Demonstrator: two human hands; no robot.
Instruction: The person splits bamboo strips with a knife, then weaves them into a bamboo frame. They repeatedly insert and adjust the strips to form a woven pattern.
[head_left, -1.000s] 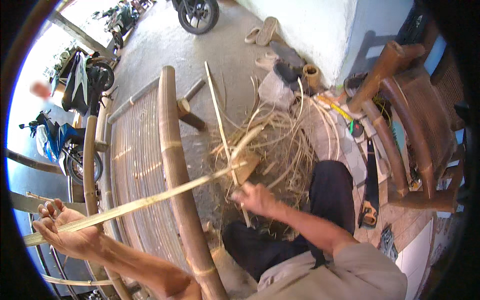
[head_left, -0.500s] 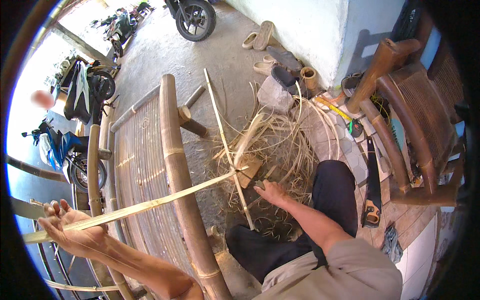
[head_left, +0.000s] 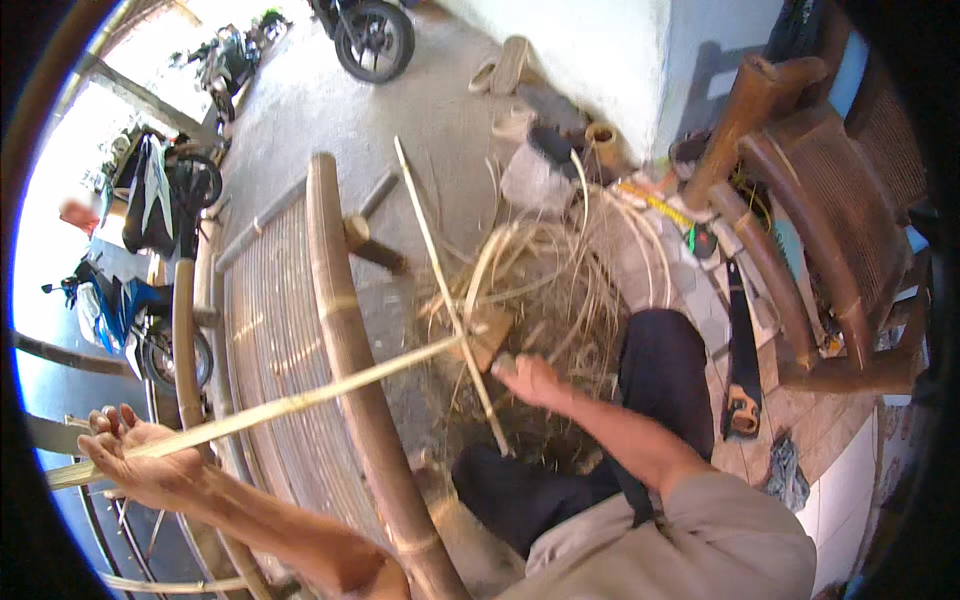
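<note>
A long pale bamboo strip (head_left: 300, 398) runs from my left hand (head_left: 150, 455) across the bamboo bench to a wooden block (head_left: 488, 338). My left hand is palm up at the far left, its thumb side against the strip and its fingers loosely curled. Beside the block, my right hand (head_left: 530, 382) is closed around what looks like a knife handle; blur and the fingers hide most of it. A thin bamboo stick (head_left: 428, 245) crosses the strip's end near the block and slants toward my left knee.
Curly bamboo shavings (head_left: 560, 285) lie around a stone (head_left: 540, 180). The bamboo bench (head_left: 270, 310) is on the left. To the right are a handsaw (head_left: 738, 350), a tape measure (head_left: 702, 240) and a bamboo chair (head_left: 820, 220). Motorbikes (head_left: 375, 40) stand farther off.
The strip's end no longer reaches past the crossing stick; it has drawn back to the left. My right hand has moved slightly. The whole view has shifted a little.
</note>
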